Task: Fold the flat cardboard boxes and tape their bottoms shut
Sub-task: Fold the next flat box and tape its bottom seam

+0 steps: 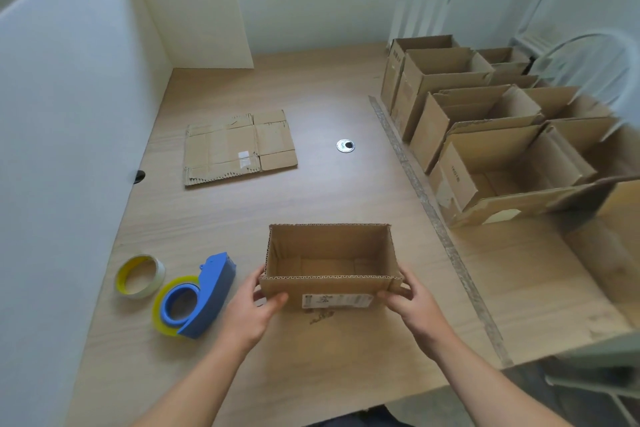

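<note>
From my head camera I see my left hand [254, 305] and right hand [410, 300] clasping the two near corners of an erected cardboard box [330, 265], which stands open side up on the bench [329, 97] just in front of me. The fingers [277, 298] of each hand curl partly closed around the short ends, thumbs lying on the labelled front wall. The corrugated board looks light and fairly stiff, yet I judge the walls will bow if I squeeze mid-panel, so the corners are the place to hold. Just beside my left hand lies the blue tape dispenser [204, 298], with a spare tape roll [140, 276] near it. One flat cardboard box [239, 147] waits further back, and finished boxes [485, 121] crowd the right side.
</note>
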A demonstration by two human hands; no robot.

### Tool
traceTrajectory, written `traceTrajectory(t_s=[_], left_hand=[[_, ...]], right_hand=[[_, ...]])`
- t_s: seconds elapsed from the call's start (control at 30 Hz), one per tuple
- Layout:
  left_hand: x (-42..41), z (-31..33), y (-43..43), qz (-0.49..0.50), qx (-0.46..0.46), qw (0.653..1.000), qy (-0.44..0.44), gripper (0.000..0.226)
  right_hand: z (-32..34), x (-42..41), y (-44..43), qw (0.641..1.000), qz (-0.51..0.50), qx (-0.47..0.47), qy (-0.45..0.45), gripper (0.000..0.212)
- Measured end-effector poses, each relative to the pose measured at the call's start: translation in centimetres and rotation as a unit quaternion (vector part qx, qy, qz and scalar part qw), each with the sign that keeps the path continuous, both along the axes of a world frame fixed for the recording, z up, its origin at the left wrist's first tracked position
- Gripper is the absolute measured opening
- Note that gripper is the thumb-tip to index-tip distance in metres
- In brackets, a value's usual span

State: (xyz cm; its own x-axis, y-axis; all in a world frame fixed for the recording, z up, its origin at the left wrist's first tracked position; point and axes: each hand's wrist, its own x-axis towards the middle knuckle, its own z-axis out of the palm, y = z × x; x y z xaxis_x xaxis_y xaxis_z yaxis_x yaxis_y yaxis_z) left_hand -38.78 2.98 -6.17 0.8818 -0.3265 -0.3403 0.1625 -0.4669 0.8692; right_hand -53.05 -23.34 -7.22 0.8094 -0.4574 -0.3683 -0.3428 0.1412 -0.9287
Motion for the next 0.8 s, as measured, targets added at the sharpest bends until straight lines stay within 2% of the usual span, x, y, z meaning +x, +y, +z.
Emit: traceTrajectory(t_s=[0.13, 0.2, 0.3, 0.5, 0.57, 0.67, 0.8], left_hand=[[-0.1, 0.7, -0.5, 0.002, -0.016, 1.0, -0.015, 0.046], [-0.2, 1.4, -0.8, -0.005, -0.029, 0.999, -0.034, 0.039], [-0.5, 2.2, -1.4, -0.023, -0.051, 0.997, -0.055, 0.036], [-1.9, 2.6, -2.9, -0.071, -0.035, 0.991, -0.11, 0.04], [-2.5, 2.5, -3.7, -0.097, -0.041, 0.987, -0.125, 0.042], [-3.6, 2.3, -5.5, -0.129, -0.05, 0.983, -0.122, 0.046], [-5.6, 1.9, -8.4, -0.164, -0.07, 0.98, -0.091, 0.048]], right_hand=[[0.4, -1.1, 0.4, 0.999, -0.022, -0.032, 0.003, 0.057], [0.9, -1.6, 0.5, 0.997, -0.06, -0.029, -0.023, 0.068], [1.4, -2.2, 0.4, 0.99, -0.11, 0.043, -0.074, 0.088], [2.6, -5.0, 0.7, 0.985, -0.153, -0.015, -0.074, 0.074], [2.7, -6.5, 0.1, 0.983, -0.169, -0.018, -0.07, 0.079], [2.5, -9.0, -1.0, 0.981, -0.18, -0.036, -0.054, 0.086], [2.4, -11.8, -2.9, 0.976, -0.203, -0.014, -0.071, 0.077]])
